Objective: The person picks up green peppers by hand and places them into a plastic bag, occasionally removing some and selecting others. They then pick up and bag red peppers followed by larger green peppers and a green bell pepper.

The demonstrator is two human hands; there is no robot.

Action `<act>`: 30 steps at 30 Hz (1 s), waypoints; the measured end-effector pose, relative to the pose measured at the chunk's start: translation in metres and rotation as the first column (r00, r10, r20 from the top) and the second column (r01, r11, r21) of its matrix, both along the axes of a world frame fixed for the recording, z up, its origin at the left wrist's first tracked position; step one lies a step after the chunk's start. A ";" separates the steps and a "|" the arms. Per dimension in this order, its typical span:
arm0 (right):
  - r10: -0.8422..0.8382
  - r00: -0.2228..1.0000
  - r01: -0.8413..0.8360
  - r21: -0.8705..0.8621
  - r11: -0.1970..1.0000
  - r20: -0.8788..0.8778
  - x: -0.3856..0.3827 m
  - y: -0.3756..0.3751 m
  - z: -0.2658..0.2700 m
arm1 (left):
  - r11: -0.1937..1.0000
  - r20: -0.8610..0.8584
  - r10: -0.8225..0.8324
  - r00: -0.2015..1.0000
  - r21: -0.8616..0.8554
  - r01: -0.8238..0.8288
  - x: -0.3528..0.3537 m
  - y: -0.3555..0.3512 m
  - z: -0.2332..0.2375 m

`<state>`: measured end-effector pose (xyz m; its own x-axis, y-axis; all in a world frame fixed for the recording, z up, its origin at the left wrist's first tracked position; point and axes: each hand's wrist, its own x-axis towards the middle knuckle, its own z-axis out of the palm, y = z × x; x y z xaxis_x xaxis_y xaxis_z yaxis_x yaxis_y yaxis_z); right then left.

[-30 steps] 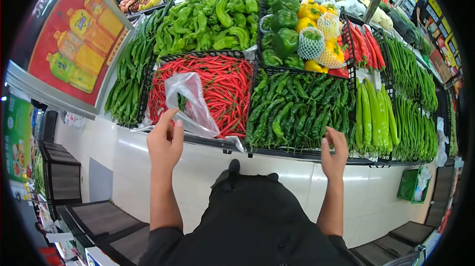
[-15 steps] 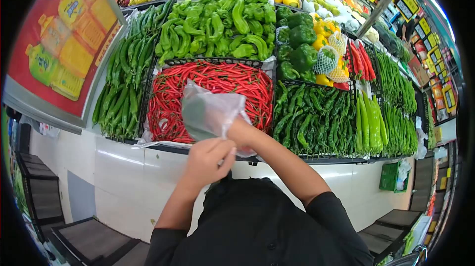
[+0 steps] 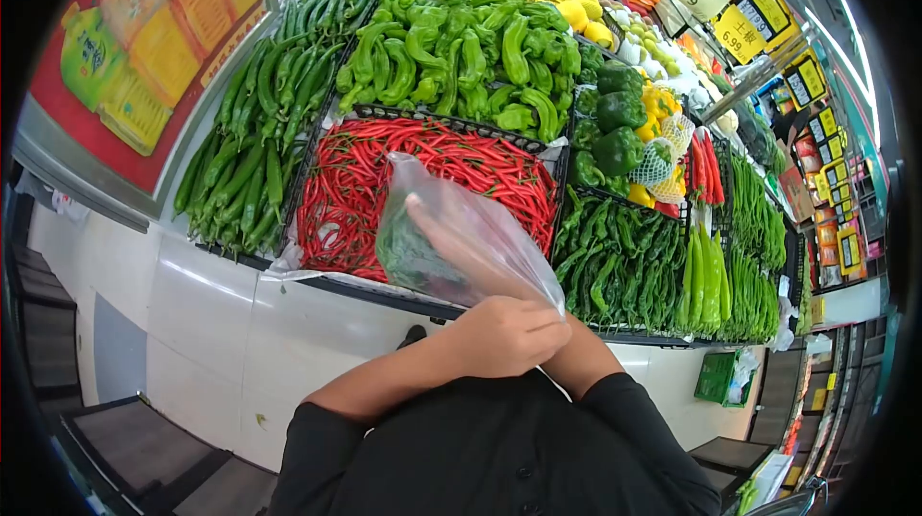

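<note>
A thin clear plastic bag point(image 3: 499, 228) covers my right hand point(image 3: 444, 236) up to the forearm. Through the film, the fingers show stretched out toward the upper left. Something dark green point(image 3: 413, 252) shows in the lower left part of the bag; its kind I cannot tell. My left hand point(image 3: 509, 336) is closed on the bag's mouth by my right forearm, pulling the plastic taut. Beneath the bag lies a crate of red chilies point(image 3: 351, 194).
Long green chilies point(image 3: 259, 122) lie left of the red ones, light green peppers point(image 3: 461, 50) behind. To the right are dark green peppers point(image 3: 615, 262), bell peppers point(image 3: 619, 151) and pale green peppers point(image 3: 703, 276). A green basket point(image 3: 715, 377) stands on the floor. A drink poster point(image 3: 144, 46) borders the left.
My right hand has gone deeper into the bag and its fingers have stretched out. My left hand has moved right, drawing the bag's mouth up my right forearm. The view has shifted and tilted.
</note>
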<state>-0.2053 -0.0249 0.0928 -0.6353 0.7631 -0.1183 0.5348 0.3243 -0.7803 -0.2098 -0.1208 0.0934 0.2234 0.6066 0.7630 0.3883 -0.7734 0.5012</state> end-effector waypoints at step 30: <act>-0.494 0.636 -0.072 -0.683 0.727 -0.593 0.070 0.022 0.005 | 0.736 0.371 0.478 0.796 -0.664 -0.132 -0.060 0.059 -0.043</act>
